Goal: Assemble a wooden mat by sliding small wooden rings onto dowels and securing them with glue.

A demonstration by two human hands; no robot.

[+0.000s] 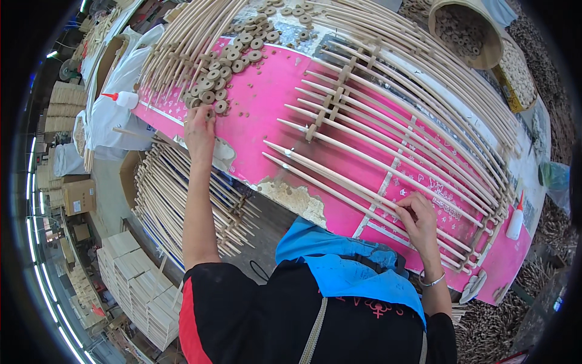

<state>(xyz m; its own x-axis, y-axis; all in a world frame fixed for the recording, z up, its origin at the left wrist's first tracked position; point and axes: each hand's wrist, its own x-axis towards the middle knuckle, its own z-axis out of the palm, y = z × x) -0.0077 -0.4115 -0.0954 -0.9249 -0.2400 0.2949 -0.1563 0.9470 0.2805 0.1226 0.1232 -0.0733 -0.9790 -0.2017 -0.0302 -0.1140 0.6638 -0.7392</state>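
At the lower end of a heap of round wooden discs with centre holes (233, 56), my left hand (200, 134) has its fingertips curled on a disc at the edge. My right hand (419, 223) pinches a slim wooden rod (339, 176) with a pointed tip, above the near side of the pink tabletop (254, 130). Just nearer to me lies another rod (321, 186). Beyond them, several pointed rods (376, 130) lie side by side, with discs (330, 100) on them near their left ends and more discs at their right ends.
A white glue bottle with a red tip (126, 99) lies at the left; another bottle (515, 223) is at the right. Rod bundles (188, 42) lie on the far left. A disc-filled tub (494, 51) stands far right. More rods (176, 200) fill a carton below the table.
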